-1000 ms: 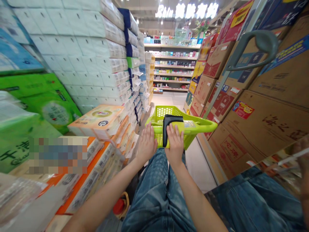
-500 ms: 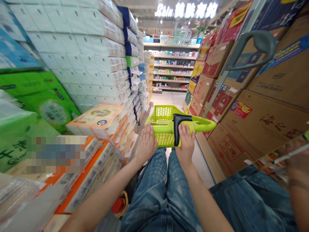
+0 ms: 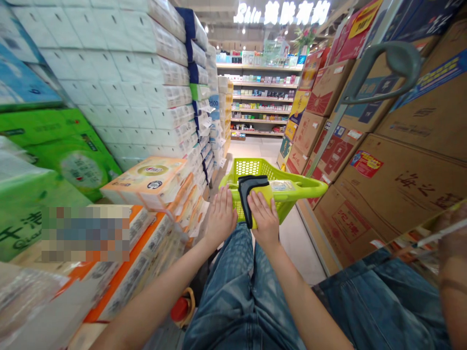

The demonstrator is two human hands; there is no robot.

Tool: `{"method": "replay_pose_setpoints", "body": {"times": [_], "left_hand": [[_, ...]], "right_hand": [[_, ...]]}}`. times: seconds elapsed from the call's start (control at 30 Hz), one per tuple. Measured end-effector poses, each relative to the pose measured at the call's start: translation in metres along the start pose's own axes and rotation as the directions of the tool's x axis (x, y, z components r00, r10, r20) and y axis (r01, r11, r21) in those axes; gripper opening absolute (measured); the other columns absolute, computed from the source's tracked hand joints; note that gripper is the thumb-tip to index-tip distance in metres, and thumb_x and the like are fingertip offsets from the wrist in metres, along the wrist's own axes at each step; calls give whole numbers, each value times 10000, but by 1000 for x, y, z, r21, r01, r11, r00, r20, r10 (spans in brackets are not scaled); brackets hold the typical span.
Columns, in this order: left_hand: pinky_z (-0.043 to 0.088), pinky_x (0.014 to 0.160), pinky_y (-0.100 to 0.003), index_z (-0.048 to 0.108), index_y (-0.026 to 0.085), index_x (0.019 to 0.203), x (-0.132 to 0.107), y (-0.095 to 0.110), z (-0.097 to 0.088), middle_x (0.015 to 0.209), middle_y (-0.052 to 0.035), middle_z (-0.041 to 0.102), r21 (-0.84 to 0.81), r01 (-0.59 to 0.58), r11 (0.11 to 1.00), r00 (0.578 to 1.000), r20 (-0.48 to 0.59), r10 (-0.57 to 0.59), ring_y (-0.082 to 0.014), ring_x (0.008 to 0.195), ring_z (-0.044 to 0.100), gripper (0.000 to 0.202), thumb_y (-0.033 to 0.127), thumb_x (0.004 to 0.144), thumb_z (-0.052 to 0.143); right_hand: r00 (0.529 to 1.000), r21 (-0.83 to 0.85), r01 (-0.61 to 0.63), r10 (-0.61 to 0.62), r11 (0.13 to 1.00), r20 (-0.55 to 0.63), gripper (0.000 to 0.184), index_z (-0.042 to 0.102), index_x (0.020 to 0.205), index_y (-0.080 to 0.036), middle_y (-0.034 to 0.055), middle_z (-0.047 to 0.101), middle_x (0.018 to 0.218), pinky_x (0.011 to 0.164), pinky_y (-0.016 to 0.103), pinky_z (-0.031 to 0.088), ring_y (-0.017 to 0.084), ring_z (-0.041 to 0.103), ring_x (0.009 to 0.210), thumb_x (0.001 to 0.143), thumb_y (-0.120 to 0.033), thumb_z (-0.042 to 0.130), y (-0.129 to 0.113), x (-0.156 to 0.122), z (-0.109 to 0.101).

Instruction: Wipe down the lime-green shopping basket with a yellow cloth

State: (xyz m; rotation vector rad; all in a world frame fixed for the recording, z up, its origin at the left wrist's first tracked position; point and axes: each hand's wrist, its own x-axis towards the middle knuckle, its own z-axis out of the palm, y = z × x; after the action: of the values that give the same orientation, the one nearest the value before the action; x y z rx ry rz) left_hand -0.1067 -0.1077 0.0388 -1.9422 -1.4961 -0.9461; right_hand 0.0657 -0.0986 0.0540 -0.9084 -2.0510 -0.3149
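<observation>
A lime-green shopping basket (image 3: pixel 282 187) sits in front of me in a store aisle, above my jeans-clad legs (image 3: pixel 237 291). My left hand (image 3: pixel 221 216) rests flat on its near left rim with the fingers stretched out. My right hand (image 3: pixel 264 216) lies over the near edge on a yellow pad with a black edge (image 3: pixel 250 192), fingers extended along it. Whether the fingers grip the pad is unclear.
Stacked tissue and paper packs (image 3: pixel 146 97) wall the left side, with orange packs (image 3: pixel 153 182) near my left arm. Cardboard boxes (image 3: pixel 401 160) line the right. A grey trolley handle (image 3: pixel 386 68) rises at upper right. Shelves (image 3: pixel 260 102) close the aisle's far end.
My right hand and the black-edged pad have slid left along the basket's near edge, back toward my left hand. My left hand stays on the rim.
</observation>
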Motion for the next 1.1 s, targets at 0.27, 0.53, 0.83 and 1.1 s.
{"method": "replay_pose_setpoints", "body": {"times": [0.27,0.53,0.83,1.1], "left_hand": [[297,1187,-530,-26,46,1561,1,3,0,1622,-227,134,-19,5,1000,1000,-3,-5,-324,1513,133,786,183,932,425],[297,1192,-507,-54,86,1566,-7,-10,4,1626,-197,129,-17,-6,1000,1000,2,6,-303,1510,136,812,111,890,396],[280,1197,-500,-11,29,1557,-10,-6,10,1605,-233,145,126,-51,991,998,30,48,-312,1508,114,785,190,935,439],[282,1205,-476,-17,72,1567,-14,-11,20,1630,-179,99,53,-5,999,1000,1,5,-284,1514,96,801,119,893,413]], "right_hand": [[967,35,-207,209,978,-143,746,314,1542,-186,98,425,1545,1222,548,176,236,268,1496,807,-75,375,3,-1,-1],[999,68,-42,40,997,36,747,361,1517,-160,83,434,1543,1237,458,178,186,275,1493,781,-36,391,-36,14,19],[982,2,-161,161,987,-101,727,354,1521,-173,83,427,1547,1236,515,131,212,270,1496,803,-57,373,9,-2,-6],[997,52,-65,66,997,-33,706,348,1519,-132,83,434,1543,1242,445,136,182,230,1508,817,-55,381,-39,11,32]]}}
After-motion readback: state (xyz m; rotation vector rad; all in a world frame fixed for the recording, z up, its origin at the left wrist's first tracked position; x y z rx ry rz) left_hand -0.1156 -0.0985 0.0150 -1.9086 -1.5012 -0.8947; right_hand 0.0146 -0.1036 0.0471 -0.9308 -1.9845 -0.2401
